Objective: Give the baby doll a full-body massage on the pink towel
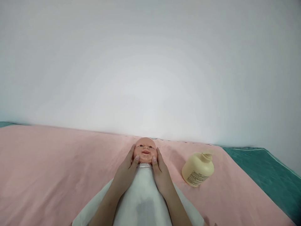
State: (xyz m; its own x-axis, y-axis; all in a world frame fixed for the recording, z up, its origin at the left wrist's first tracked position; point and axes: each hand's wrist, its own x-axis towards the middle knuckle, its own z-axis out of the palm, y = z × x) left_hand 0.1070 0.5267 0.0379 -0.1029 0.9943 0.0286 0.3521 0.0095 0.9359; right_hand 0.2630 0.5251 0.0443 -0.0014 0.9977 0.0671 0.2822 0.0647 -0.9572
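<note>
A baby doll (145,144) lies on its back on the pink cloth, its face up and its head toward the wall. It wears a white garment (144,180) with a lace-like collar and sleeves spread to both sides. My left hand (127,171) cups the left side of the doll's head, its thumb on the lower cheek. On the opposite side, my right hand (162,172) holds the head the same way, thumb near the jaw. Some of my fingertips are hidden behind the head. To the right, apart from my hands, stands a pale yellow pump bottle (195,166) with printed text.
The pink cloth (58,163) covers most of the surface. Green fabric (265,169) shows at the right, with a small strip at the far left. A plain pale wall (150,69) rises right behind the surface. A grey patch (145,212) marks the garment's front.
</note>
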